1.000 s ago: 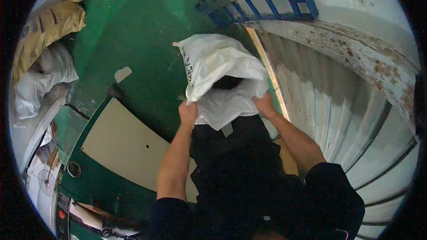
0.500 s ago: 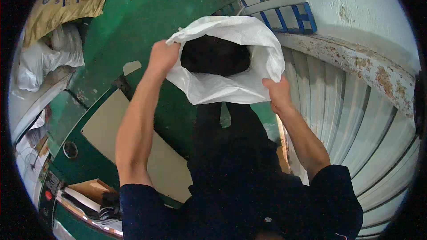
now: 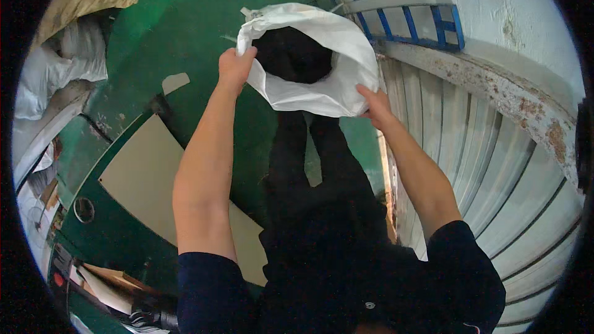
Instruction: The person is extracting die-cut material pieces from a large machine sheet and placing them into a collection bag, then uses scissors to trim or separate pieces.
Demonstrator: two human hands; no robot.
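White woven sack (image 3: pixel 322 80) held up at arm's length over green floor (image 3: pixel 185 18), mouth spread wide toward camera, dark inside. Left hand (image 3: pixel 235 68) clamped on sack rim at left edge, fingers curled shut round bunched fabric. Right hand (image 3: pixel 374 106) gripping rim at lower right, fingers closed on cloth, thumb on outer face. Sack stretched betw. both hands. Corrugated metal shutter (image 3: pixel 495 173) just to right; blue-railed frame (image 3: pixel 421 6) beyond; filled sacks (image 3: pixel 68 55) well apart at far left.
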